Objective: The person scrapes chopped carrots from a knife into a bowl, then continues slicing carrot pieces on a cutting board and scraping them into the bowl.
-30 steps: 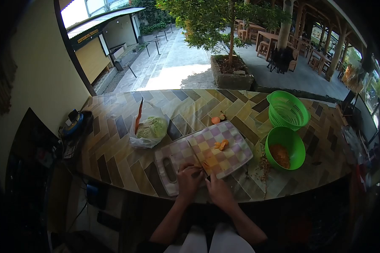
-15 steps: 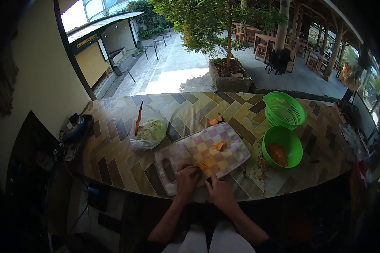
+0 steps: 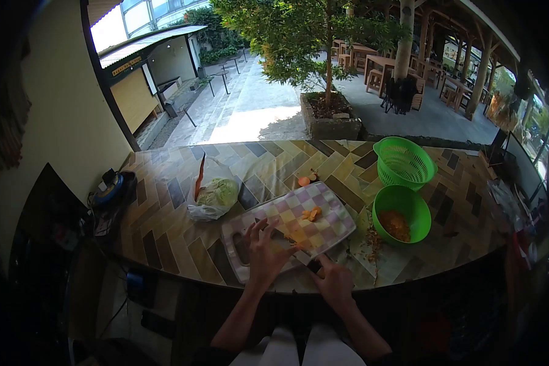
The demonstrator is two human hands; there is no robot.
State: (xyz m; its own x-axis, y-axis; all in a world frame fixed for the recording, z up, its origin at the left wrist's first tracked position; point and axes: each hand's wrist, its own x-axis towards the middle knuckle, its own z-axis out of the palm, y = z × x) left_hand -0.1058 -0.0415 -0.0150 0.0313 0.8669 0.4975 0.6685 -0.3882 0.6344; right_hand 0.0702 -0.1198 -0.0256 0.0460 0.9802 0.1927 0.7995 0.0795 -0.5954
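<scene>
My right hand (image 3: 334, 282) is wrapped round the dark handle of a knife (image 3: 314, 266) at the near edge of a checkered cutting board (image 3: 331, 198). The blade points up and left across the board, partly hidden by my left hand. My left hand (image 3: 266, 251) hovers over the board's left part, fingers spread and raised, thumb close to the blade. Thin orange strips (image 3: 294, 236), apparently carrot, lie just beyond the blade. A small pile of orange pieces (image 3: 312, 213) sits farther back on the board.
Left of the board, a plastic bag (image 3: 208, 212) holds pale green cabbage (image 3: 218, 193) and a long reddish-orange piece (image 3: 199, 177). At right stand a green bowl (image 3: 422, 215) with orange shreds and a green colander (image 3: 402, 160). Scraps (image 3: 373, 247) lie beside the bowl; reddish pieces (image 3: 304, 181) lie behind the board.
My left hand has lifted and opened its fingers from a curled position on the board. My right hand with the knife has shifted slightly right and toward me.
</scene>
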